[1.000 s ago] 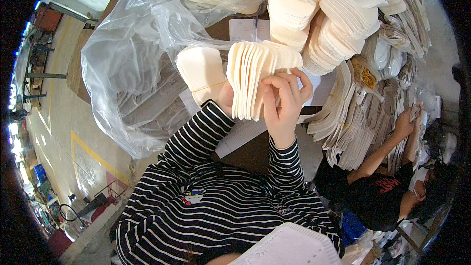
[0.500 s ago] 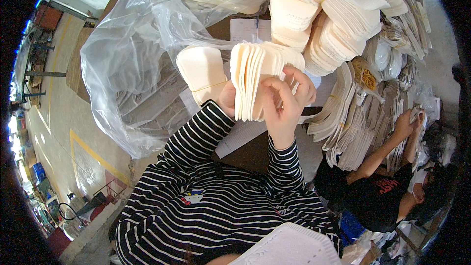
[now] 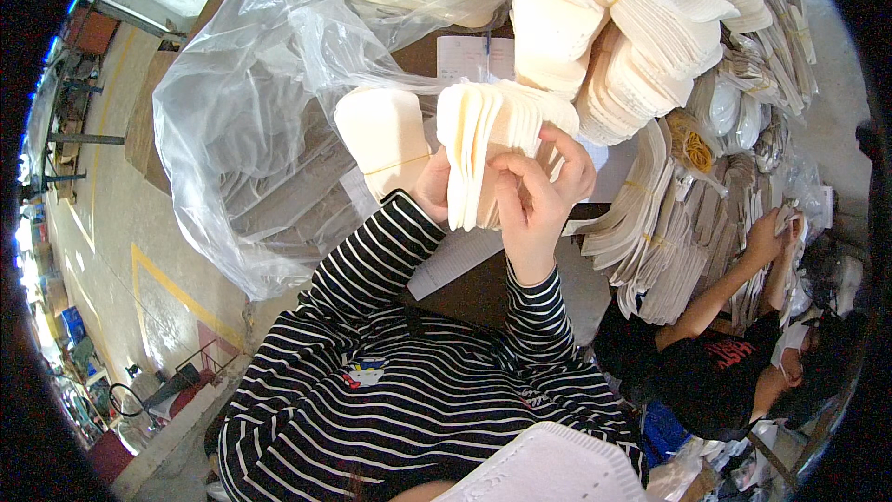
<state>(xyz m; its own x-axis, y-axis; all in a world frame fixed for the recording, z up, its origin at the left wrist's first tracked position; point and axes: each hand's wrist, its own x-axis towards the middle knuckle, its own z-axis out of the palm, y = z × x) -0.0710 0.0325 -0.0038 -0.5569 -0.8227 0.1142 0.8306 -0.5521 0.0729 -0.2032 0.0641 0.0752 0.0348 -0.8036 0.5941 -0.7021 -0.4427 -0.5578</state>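
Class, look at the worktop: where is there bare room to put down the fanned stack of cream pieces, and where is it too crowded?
Bare brown worktop shows only below the hands, beside the white paper sheet. Elsewhere is crowded: plastic bag on the left, banded cream bundles above and right.

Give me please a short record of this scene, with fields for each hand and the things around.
left hand: holds the fanned stack of cream flat pieces from behind
right hand: fingers on the front of the stack, thumbing the pieces
banded bundle: just left of the stack
clear plastic bag: further left
piled bundles: behind, upper right
co-worker's hand: right, on paper stacks
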